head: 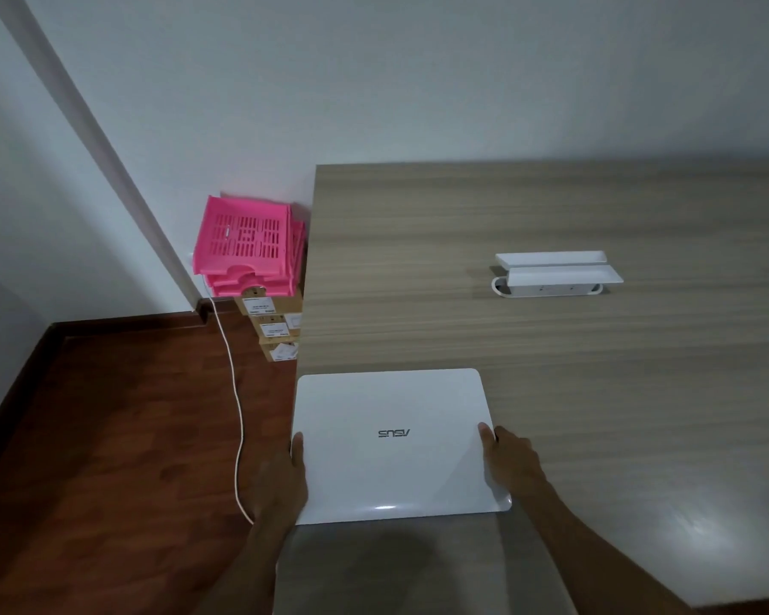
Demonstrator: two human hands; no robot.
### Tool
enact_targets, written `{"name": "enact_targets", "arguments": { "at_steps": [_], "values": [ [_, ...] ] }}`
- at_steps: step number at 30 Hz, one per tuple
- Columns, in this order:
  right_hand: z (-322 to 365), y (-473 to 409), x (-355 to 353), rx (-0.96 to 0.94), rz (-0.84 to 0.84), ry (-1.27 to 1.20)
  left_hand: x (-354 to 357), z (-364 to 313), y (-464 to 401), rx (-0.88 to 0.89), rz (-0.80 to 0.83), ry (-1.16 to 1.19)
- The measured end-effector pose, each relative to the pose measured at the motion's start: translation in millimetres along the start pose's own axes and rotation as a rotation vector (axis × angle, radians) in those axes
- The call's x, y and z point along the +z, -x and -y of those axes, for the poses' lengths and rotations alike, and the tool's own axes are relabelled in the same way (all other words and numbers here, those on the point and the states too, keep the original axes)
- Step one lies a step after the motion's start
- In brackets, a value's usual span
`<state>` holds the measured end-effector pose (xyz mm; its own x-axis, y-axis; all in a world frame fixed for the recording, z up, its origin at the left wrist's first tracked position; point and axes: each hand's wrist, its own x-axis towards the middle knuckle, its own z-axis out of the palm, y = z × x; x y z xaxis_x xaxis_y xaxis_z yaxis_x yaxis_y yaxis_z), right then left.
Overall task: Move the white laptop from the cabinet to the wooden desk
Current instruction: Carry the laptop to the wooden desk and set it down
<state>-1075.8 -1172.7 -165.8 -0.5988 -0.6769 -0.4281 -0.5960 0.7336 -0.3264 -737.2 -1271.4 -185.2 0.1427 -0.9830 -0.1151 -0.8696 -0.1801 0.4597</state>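
Note:
The white laptop point(396, 446) is closed, lid up, logo upside down to me. It is at the near left corner of the wooden desk point(551, 348), its left edge level with the desk's left edge. Whether it rests on the desk surface or hovers just above it I cannot tell. My left hand point(285, 477) grips its left side, thumb on the lid. My right hand point(507, 459) grips its right side, thumb on the lid. The cabinet is out of view.
A white tray-like holder point(556, 273) lies on the desk's far middle. Left of the desk stand pink plastic trays point(245, 241) on stacked cardboard boxes point(271, 326). A white cable point(236, 401) runs down over the dark wooden floor point(107, 459).

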Motion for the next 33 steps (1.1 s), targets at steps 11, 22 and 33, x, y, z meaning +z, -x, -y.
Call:
{"name": "enact_targets", "arguments": {
  "at_steps": [11,22,33],
  "values": [
    [3,38,-1,-0.092,-0.097,-0.045,-20,8,8,0.078,0.103,0.02],
    [-76,150,50,-0.503,-0.195,0.196,-14,53,162,0.547,0.178,-0.191],
    [-102,160,83,-0.496,-0.092,0.285,13,83,181,0.526,0.212,-0.36]
  ]
}}
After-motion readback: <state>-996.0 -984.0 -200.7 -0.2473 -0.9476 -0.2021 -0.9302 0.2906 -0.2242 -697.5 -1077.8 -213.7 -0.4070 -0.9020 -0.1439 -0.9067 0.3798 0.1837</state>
